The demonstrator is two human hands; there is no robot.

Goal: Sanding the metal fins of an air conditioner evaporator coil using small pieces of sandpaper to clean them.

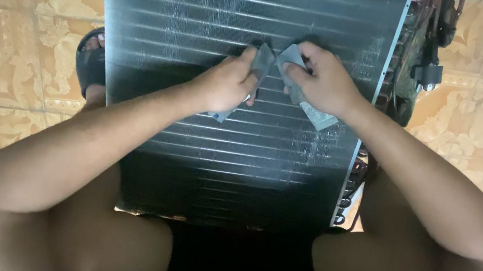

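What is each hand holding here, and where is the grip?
Each hand, left hand and right hand, grips a flat grey tool, the left tool and right tool, around its middle, against the finned coil.

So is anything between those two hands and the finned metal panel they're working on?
Only the tools themselves. The left hand and right hand each press a flat grey tool against the finned panel; nothing else visible lies between.
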